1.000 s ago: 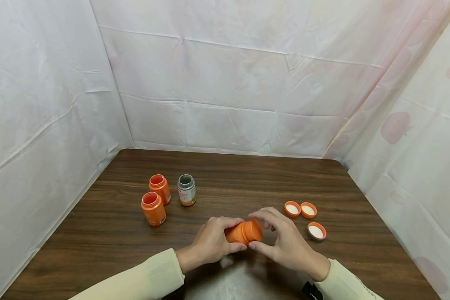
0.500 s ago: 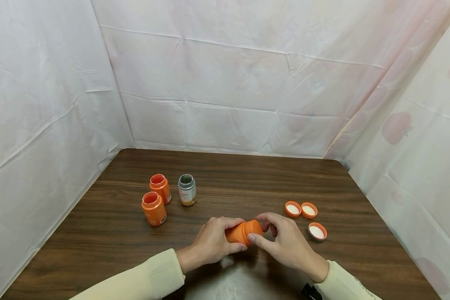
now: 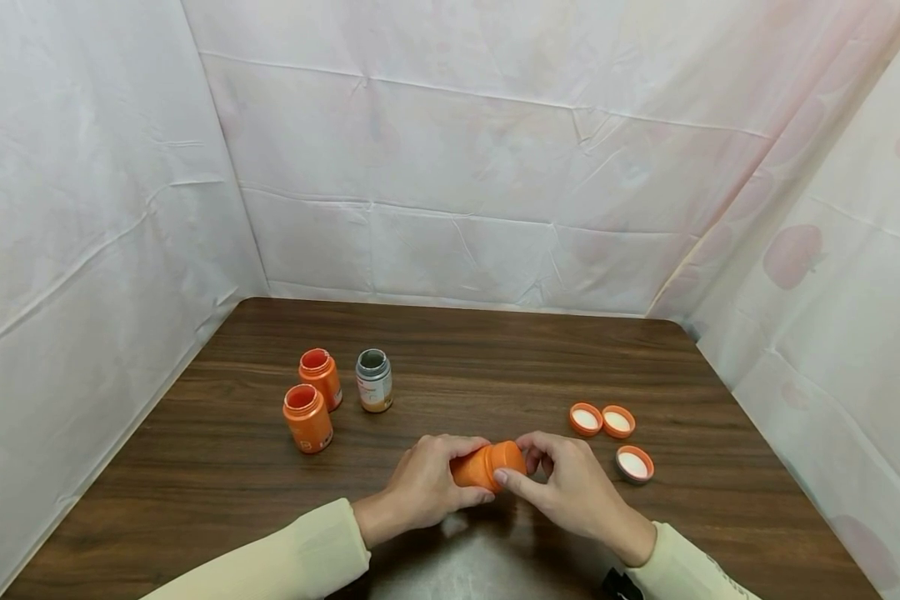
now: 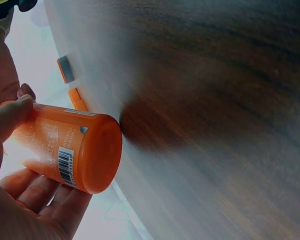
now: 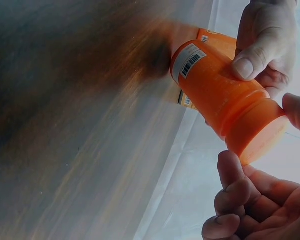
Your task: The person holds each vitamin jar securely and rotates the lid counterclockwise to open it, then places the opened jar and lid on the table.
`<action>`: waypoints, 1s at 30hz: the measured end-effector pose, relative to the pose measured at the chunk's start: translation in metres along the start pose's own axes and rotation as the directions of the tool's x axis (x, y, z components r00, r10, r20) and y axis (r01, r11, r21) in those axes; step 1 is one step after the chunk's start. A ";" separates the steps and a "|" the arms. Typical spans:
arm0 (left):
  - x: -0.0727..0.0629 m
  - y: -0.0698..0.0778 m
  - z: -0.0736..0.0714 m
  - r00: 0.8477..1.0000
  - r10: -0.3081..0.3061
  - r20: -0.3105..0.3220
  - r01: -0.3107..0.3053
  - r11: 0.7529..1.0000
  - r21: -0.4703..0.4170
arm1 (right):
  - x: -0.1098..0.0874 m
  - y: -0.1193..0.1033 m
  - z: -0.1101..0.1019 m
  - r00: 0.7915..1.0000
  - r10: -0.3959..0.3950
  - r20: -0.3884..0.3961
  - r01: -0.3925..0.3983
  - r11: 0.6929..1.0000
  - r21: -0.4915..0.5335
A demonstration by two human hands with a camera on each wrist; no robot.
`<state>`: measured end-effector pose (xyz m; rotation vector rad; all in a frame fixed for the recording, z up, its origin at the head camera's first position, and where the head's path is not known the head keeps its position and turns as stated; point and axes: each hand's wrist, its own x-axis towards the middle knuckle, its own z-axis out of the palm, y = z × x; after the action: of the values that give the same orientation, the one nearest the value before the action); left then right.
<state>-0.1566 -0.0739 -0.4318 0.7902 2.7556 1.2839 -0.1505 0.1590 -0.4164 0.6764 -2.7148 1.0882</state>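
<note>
My left hand (image 3: 429, 479) grips an orange bottle (image 3: 472, 469) round its body, tilted with its cap end toward the right. In the left wrist view the bottle's round base and a barcode label (image 4: 66, 165) show. An orange cap (image 5: 257, 131) sits on the bottle's neck. My right hand (image 3: 570, 483) pinches that cap at its edge between thumb and fingertips, its other fingers curled beneath in the right wrist view. The bottle is held close over the front middle of the table.
Two uncapped orange bottles (image 3: 308, 419) and an uncapped grey bottle (image 3: 375, 383) stand upright at the left of the dark wooden table (image 3: 480, 350). Two orange caps (image 3: 586, 419) and a grey-sided cap (image 3: 634, 464) lie inside-up at the right. White sheets (image 3: 450, 167) hang round the table.
My right hand's fingers have drawn in on the cap and now pinch it. The left hand and bottle have stayed nearly still.
</note>
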 end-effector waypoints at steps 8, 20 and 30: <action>0.000 0.000 0.000 1.000 0.003 -0.008 -0.003 1.000 0.004 | 0.001 0.001 -0.002 0.999 -0.043 0.009 0.043 0.999 0.006; 0.000 -0.001 0.001 1.000 0.017 -0.013 -0.016 0.999 0.029 | 0.000 0.002 -0.007 0.987 -0.160 0.011 0.160 0.987 -0.012; -0.001 -0.001 0.001 1.000 0.016 -0.012 -0.016 0.999 0.028 | 0.001 -0.002 -0.009 0.979 -0.201 0.031 0.202 0.979 -0.006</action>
<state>-0.1563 -0.0744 -0.4330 0.8105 2.7881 1.2593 -0.1510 0.1635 -0.4078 0.9499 -2.6038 1.0238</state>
